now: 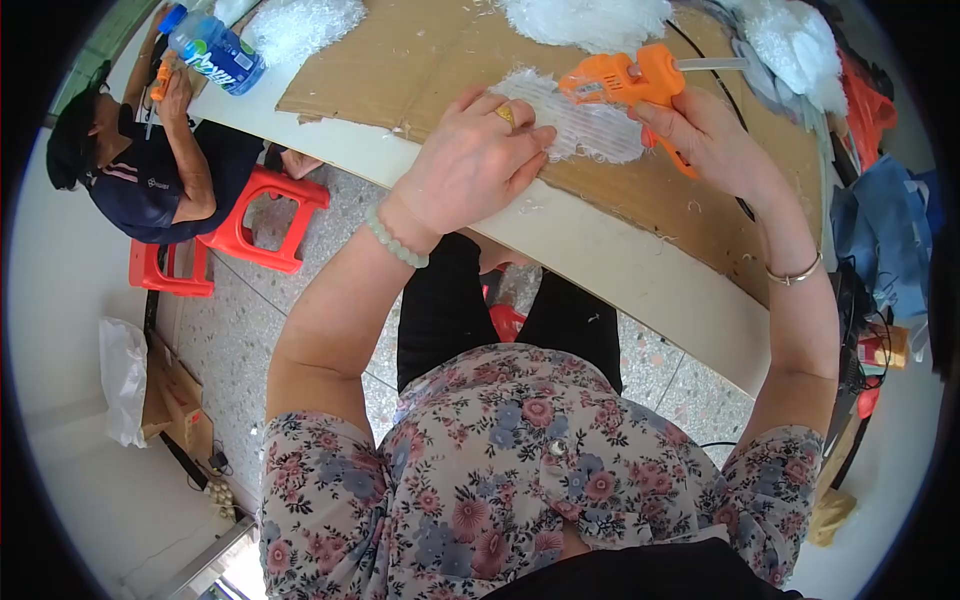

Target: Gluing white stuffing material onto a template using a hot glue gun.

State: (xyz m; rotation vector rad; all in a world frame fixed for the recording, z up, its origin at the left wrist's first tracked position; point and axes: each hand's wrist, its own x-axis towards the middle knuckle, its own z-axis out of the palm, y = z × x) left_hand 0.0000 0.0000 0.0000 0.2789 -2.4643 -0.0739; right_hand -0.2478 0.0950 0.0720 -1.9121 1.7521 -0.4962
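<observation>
A white tabletop [640,270] slants from far left to near right, with a brown cardboard sheet [430,70] covering much of it. At the far left, a co-worker in dark clothing [150,190] sits on a red plastic stool [262,182]. A fluffy heap of white fibre [590,20] lies on the cardboard's far side; nearer, between the person's hands, is a flat, frayed white piece [600,140]. A blue-capped bottle [215,55] stands far left. The right hand [705,140] closes around the handle of an orange glue gun [625,80], held above the white piece's right side. The left hand [480,150] is half curled, fingertips at the piece's left edge; whether they pinch it cannot be told. Smallest, a pale glue stick [712,64] juts rightward from the gun.
</observation>
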